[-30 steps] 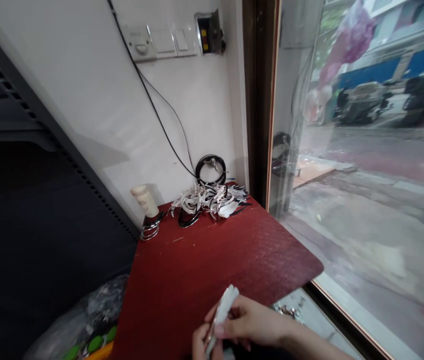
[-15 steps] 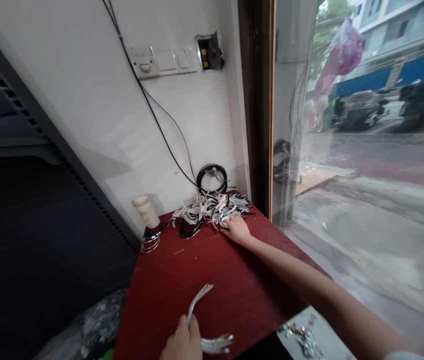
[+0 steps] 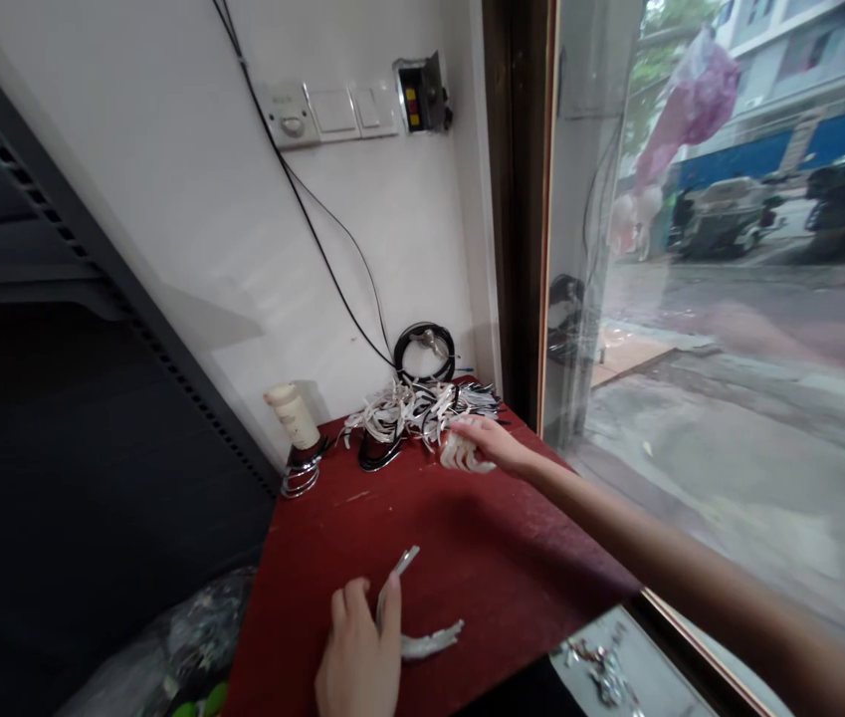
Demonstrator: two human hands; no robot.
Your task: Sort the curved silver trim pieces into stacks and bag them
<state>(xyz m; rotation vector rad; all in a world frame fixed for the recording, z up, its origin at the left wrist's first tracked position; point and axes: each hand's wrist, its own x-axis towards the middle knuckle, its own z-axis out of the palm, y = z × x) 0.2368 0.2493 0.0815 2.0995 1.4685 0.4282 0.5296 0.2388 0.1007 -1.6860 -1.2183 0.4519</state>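
My left hand (image 3: 359,655) rests at the near edge of the dark red table (image 3: 467,538), its fingers closed on a small bunch of pale curved strips (image 3: 411,622) that stick out past them. My right hand (image 3: 493,443) is stretched to the far side of the table, fingers pinched on a few pale strips (image 3: 458,453) lifted just off the pile of pale and black strips (image 3: 418,406) by the wall.
A cream tube in a wire coil stand (image 3: 295,438) sits at the table's far left. A coiled black cable (image 3: 424,351) leans on the wall. A dark shelf unit (image 3: 56,349) stands left, a window (image 3: 721,299) right, a clear bag (image 3: 168,647) below.
My right hand left the bunch near me, reached to the pile and has drawn back slightly with a few strips. My left hand kept the bunch and lowered it.
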